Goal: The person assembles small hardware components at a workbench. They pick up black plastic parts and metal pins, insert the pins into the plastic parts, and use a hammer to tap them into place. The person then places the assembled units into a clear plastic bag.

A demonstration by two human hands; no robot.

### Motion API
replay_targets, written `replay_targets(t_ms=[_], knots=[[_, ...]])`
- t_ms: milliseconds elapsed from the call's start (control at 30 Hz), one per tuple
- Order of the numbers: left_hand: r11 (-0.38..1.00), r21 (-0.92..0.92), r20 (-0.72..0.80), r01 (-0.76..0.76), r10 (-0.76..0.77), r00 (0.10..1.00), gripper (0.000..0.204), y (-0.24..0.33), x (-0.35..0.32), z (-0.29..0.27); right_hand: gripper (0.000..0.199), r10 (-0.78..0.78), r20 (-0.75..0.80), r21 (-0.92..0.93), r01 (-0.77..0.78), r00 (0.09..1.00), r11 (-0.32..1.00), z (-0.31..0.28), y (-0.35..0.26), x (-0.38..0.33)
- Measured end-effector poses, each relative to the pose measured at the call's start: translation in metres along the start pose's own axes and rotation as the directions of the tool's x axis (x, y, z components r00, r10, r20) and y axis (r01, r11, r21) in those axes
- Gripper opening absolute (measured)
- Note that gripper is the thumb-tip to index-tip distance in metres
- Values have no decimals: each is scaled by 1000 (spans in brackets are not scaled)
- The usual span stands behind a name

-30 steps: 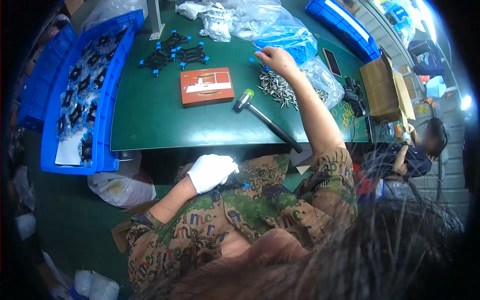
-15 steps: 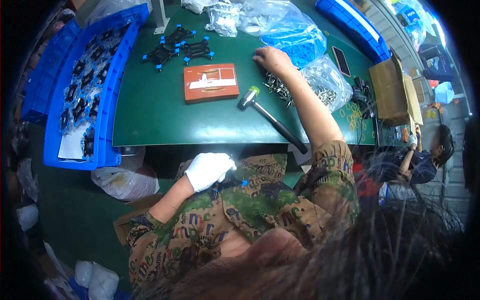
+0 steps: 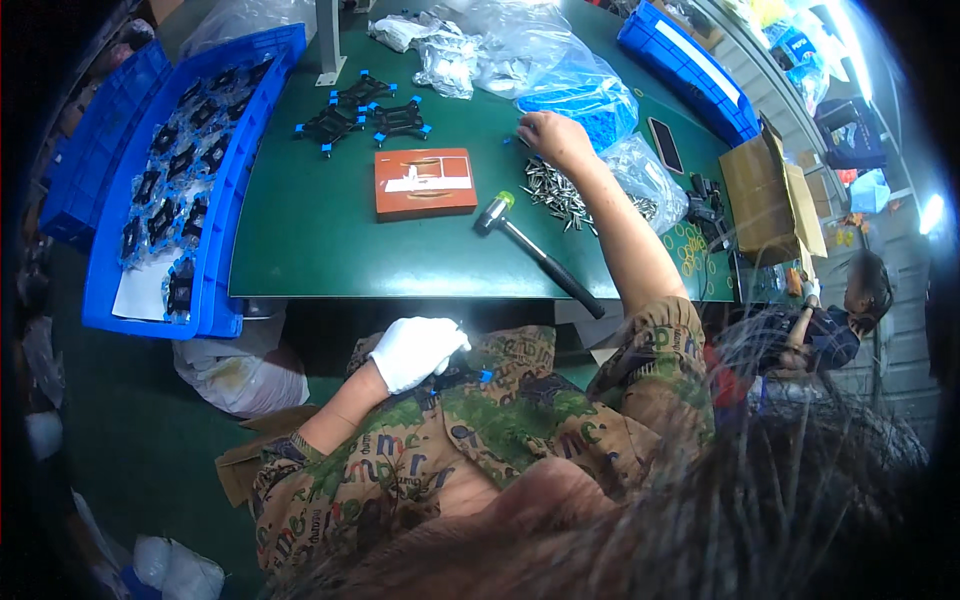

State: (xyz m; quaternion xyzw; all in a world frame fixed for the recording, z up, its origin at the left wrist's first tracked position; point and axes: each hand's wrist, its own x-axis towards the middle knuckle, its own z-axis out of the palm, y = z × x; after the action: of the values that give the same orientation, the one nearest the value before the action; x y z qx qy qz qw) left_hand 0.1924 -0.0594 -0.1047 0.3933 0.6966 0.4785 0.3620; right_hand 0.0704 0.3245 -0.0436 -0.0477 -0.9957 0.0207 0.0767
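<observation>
My left hand (image 3: 415, 352), in a white glove, is closed over my lap. It grips a dark bracket (image 3: 462, 379) with blue tips, mostly hidden against the camouflage clothing. Over the table, my bare right hand (image 3: 558, 140) has its fingers curled together beside a clear bag of small blue parts (image 3: 590, 108); whatever they pinch is too small to make out. Below that hand lies a pile of metal pins (image 3: 560, 198). A hammer (image 3: 540, 255) with a black handle and a green-yellow face rests nearer me, next to a red-brown box (image 3: 426, 205).
Several black brackets (image 3: 402, 120) with blue tips lie at the table's far left. A blue crate (image 3: 218, 290) of wrapped brackets stands left of the table. A phone (image 3: 664, 145), a cardboard box (image 3: 755, 195) and yellow rings (image 3: 690, 250) are at the right. Another person (image 3: 835, 325) sits beyond.
My right hand has shifted slightly at the blue parts bag, its fingers now drawn closer together. The left hand stays over my lap with the bracket. The whole view has shifted a little.
</observation>
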Motion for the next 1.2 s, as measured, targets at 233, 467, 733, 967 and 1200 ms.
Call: replay_targets(t_ms=[233,467,733,967,1200], knots=[[999,43,7,-8,8,1000,35,-2,-5,-3,35,99,64,31,-102,993,994,-1,-32,-3],[986,-143,-11,87,-89,996,36,-14,-2,-2,28,-69,65,94,63,996,994,8,-12,-4],[973,-165,39,162,-158,987,34,-9,7,-15,26,-241,100,155,225,965,962,31,-11,28],[958,-198,50,208,-202,978,37,-24,8,-12,28,-187,335,10,195,923,981,16,-44,63],[994,-51,-19,-92,91,996,34,-41,6,-13,26,-111,491,-354,314,864,881,4,-75,78]])
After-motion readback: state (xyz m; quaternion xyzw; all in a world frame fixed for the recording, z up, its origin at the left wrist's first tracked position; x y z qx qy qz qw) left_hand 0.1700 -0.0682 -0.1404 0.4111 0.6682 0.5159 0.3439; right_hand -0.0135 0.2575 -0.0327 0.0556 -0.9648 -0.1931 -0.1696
